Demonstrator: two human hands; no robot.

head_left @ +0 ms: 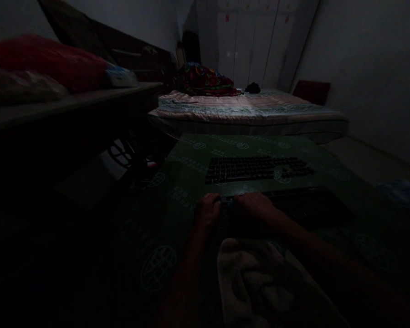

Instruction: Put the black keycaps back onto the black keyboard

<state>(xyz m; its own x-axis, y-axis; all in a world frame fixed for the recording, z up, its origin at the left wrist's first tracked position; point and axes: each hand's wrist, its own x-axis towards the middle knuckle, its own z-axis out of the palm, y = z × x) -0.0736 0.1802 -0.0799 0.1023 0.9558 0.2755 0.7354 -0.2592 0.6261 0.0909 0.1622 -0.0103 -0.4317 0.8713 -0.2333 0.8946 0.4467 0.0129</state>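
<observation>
A dark keyboard base [314, 207] lies on the green table covering [177, 218], its surface hard to make out in the gloom. My left hand [207, 213] is closed round its left end. Close beside it, my right hand [254, 204] bends over the same end with curled fingers. A small bluish thing shows faintly between the hands; whether the right fingers hold it is hidden. Beyond the base, black keycaps [246, 168] lie in keyboard-like rows. A pale crumpled cloth [256, 278] lies in front of the base, under my right forearm.
To the left stands a shelf-like surface [136, 89] with a red bag [48, 61] and other packages. Behind the table is a bed [259, 107] with a patterned blanket [205, 79]. Pale wardrobe doors [249, 45] stand at the back. The room is very dark.
</observation>
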